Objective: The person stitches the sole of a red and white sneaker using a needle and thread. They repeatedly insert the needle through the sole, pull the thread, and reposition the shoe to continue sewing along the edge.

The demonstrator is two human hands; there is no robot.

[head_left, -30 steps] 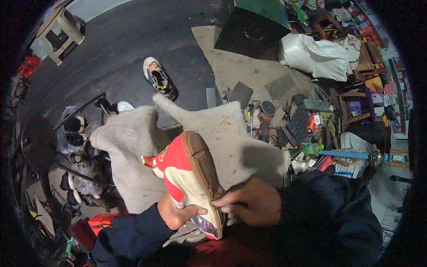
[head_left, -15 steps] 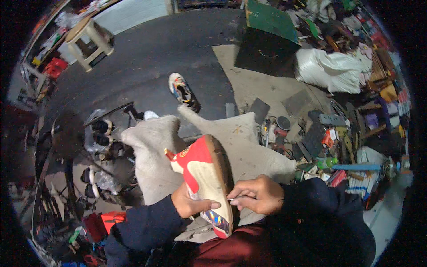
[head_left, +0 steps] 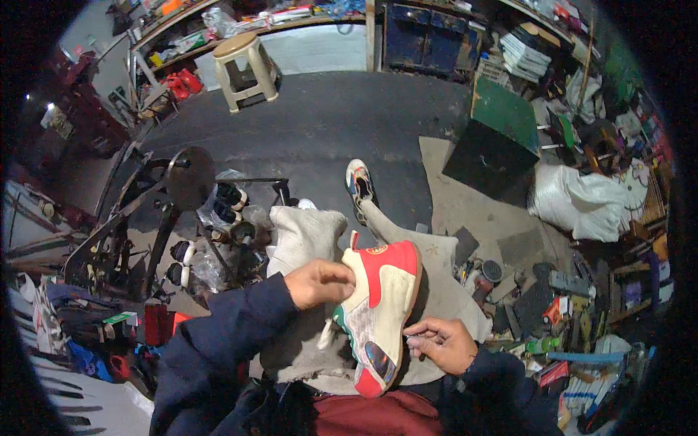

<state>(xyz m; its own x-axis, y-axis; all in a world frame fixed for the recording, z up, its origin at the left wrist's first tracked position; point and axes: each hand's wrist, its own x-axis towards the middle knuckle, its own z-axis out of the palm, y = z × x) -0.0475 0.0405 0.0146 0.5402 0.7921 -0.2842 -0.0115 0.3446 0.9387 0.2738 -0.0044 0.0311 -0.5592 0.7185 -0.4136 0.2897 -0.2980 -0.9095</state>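
A cream sneaker with red heel and toe patches lies on its side over my lap, toe toward me. My left hand is closed at its ankle opening, with fingertips partly hidden against the collar. Beside the sole edge, near the forefoot, my right hand pinches something small and thin, too fine to name. A pale lace end hangs by the tongue. Under the shoe a beige cloth covers my legs. Another multicoloured sneaker stands on the dark floor ahead.
At left stands a dark metal stand with several shoes around it. A beige stool is at the far left, a green-topped box at the far right. Right of the cloth lie scattered tools, a white sack and a blue bar.
My left hand has shifted from the sneaker's forefoot to its collar. The sneaker has rolled, showing more of its side and less sole. The view has swung up and left.
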